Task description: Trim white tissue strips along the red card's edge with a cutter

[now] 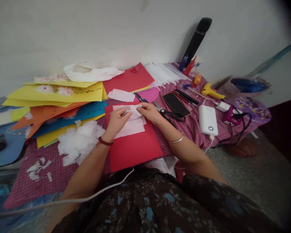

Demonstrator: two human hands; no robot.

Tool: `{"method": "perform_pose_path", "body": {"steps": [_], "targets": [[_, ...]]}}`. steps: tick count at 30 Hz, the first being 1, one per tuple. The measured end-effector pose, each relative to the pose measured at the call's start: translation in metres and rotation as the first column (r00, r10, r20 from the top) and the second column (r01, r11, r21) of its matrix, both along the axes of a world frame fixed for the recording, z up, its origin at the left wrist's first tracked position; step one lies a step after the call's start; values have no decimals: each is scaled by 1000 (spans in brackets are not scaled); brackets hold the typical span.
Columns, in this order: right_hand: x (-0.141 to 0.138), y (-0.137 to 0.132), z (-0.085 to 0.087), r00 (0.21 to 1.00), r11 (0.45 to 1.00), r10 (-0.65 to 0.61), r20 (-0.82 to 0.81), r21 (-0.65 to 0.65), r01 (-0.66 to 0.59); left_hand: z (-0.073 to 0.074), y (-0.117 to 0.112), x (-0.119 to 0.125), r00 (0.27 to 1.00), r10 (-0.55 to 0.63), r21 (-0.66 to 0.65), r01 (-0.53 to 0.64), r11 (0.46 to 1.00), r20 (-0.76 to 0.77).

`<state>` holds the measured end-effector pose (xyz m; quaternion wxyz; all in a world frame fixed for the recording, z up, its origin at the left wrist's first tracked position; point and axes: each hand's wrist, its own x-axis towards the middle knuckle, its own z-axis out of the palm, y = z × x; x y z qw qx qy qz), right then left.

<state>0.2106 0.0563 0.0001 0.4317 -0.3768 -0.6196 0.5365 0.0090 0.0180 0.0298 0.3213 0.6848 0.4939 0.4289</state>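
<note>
My left hand (116,122) and my right hand (149,111) meet over a red card sheet (133,149) on the checked tablecloth. Both pinch a small piece of white tissue paper (135,113) between fingertips, one at each end. More white tissue (132,127) lies flat on the red sheet just under my hands. A red bead bracelet circles my left wrist, a silver bangle my right.
Black-handled scissors (171,115) and a phone (176,104) lie right of my hands. A white power bank (208,120), yellow glue gun (210,91), pens and white strips (163,74) sit further right. Crumpled tissue (77,140) and stacked coloured card (55,94) fill the left.
</note>
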Motion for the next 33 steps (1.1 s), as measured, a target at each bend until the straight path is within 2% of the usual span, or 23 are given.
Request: {"method": "perform_pose_path", "body": {"steps": [5, 12, 18, 22, 28, 33], "targets": [[4, -3, 6, 993, 994, 67, 96, 79, -75, -3, -2, 5, 994, -5, 133, 19, 991, -112], [5, -5, 11, 973, 980, 114, 200, 139, -143, -15, 0, 2, 973, 73, 296, -5, 955, -217], [5, -6, 11, 967, 976, 77, 243, 178, -123, -13, -7, 3, 966, 16, 398, 91, 913, -257], [5, -7, 12, 964, 973, 88, 250, 188, -137, -12, -8, 6, 971, -1, 406, 101, 908, -239], [3, -9, 15, 955, 960, 156, 253, 187, -207, -18, -3, 4, 977, 50, 337, 22, 941, -205], [3, -11, 19, 951, 956, 177, 254, 184, -227, -22, -2, 4, 976, 46, 294, 20, 956, -214]]}}
